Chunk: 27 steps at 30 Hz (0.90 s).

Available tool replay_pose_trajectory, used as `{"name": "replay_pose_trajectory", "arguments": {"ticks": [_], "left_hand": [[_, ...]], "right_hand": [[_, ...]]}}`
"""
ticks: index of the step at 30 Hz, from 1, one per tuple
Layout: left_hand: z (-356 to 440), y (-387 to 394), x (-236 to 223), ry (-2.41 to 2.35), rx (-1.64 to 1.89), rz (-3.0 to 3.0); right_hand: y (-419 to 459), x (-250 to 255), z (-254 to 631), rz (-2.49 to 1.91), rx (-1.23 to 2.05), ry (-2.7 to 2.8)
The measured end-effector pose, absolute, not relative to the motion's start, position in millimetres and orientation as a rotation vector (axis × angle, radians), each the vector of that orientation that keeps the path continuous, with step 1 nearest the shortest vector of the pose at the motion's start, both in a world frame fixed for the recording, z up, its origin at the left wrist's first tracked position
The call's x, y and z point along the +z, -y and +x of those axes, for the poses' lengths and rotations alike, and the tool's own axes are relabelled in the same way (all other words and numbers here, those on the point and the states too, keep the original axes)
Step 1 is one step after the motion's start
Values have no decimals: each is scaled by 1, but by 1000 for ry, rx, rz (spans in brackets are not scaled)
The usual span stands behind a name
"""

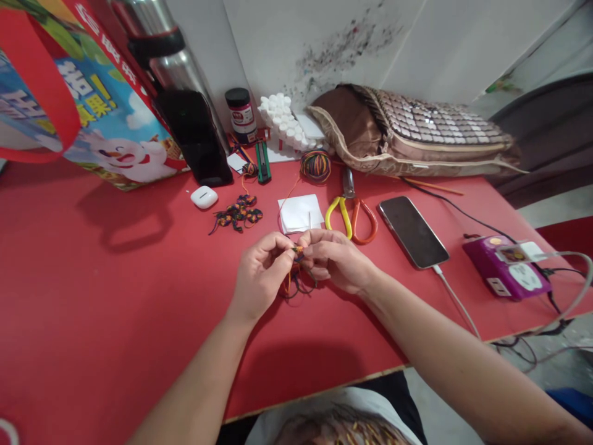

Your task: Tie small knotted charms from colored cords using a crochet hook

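Observation:
My left hand [266, 272] is closed, its thumb and forefinger pinching a small multicoloured crochet piece [299, 252]. From the other side my right hand [338, 256] closes its fingers on the same piece, hiding much of it. A thin pale rod [310, 219], perhaps a crochet hook, sticks up by the right fingers. Loose dark and orange yarn ends [296, 287] hang below the hands. A strand runs from the variegated yarn ball [315, 167] past the folded white paper [299, 213] towards my left hand. Several finished-looking crochet pieces [238, 213] lie to the left.
Yellow-and-orange-handled pliers [352, 219], a phone [414, 232] on a cable and a purple power strip [507, 266] lie right. Behind stand a green cutter [262, 162], a dark jar [241, 116], a cushion [417, 133] and a steel flask [178, 71]. A white earbud case [204, 197] sits left.

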State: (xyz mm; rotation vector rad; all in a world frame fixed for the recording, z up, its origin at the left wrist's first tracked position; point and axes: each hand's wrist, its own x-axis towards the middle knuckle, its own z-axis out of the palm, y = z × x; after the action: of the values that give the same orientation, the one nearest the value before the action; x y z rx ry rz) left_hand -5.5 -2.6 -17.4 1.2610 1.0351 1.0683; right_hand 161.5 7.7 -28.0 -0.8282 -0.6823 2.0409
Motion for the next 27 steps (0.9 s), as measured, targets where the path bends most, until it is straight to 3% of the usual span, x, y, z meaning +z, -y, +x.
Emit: {"name": "replay_pose_trajectory", "arguments": {"ticks": [27], "left_hand": [[-8,0,-26,-927,1049,1097]], "right_hand": [[-9,-28,164,-754,2053,732]]}}
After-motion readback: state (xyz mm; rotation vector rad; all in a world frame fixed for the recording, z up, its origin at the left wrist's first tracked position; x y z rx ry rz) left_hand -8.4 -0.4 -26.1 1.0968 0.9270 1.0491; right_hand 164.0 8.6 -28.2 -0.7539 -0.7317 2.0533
